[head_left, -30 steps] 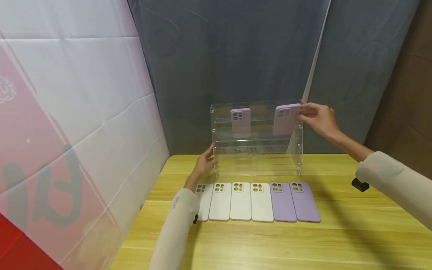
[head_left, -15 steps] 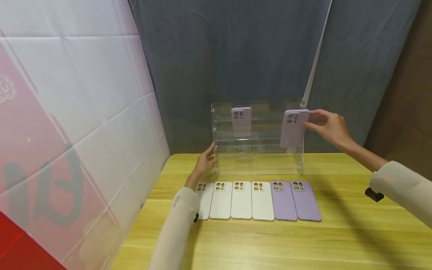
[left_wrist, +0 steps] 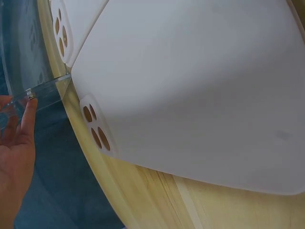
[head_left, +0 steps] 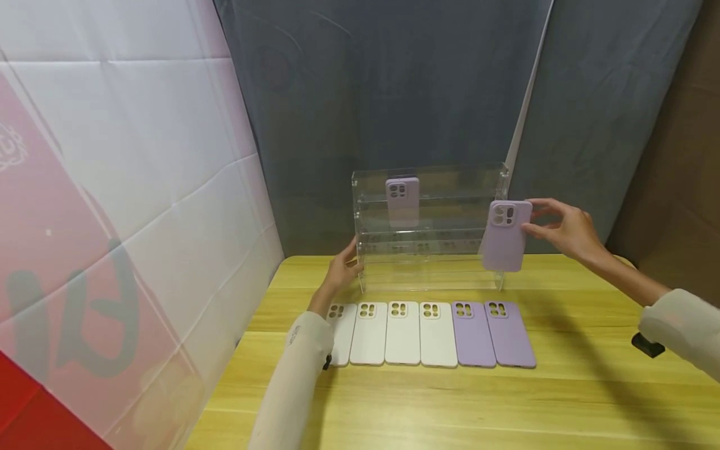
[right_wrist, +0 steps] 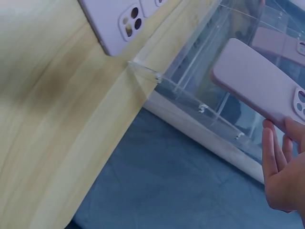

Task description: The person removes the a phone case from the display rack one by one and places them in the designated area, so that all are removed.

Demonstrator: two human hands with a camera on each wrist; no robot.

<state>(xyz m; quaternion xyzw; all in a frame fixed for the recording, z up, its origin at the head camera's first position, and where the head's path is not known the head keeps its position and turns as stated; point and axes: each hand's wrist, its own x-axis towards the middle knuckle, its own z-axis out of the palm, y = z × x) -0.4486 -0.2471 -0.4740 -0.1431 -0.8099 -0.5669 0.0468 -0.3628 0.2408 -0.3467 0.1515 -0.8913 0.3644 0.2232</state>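
Note:
My right hand (head_left: 570, 231) pinches a purple phone case (head_left: 505, 240) by its right edge, thumb in front. The case hangs upright in the air, overlapping the right end of a clear acrylic display rack (head_left: 427, 244) in the head view. In the right wrist view, fingers and thumb grip the same case (right_wrist: 257, 78) near its camera cutout. My left hand (head_left: 342, 270) holds the rack's left side panel; in the left wrist view the fingertips (left_wrist: 29, 112) are on the panel's edge. Another purple case (head_left: 402, 203) stands on the rack's upper tier, left of centre.
In front of the rack, a row of flat cases lies on the wooden table (head_left: 427, 406): several white ones (head_left: 402, 337) on the left, two purple ones (head_left: 510, 337) on the right. A grey curtain (head_left: 394, 87) hangs behind, a white printed cloth (head_left: 140, 156) at left.
My right hand has drawn the purple case off the rack's upper right, moving it down and to the right. The left hand stays on the rack's side.

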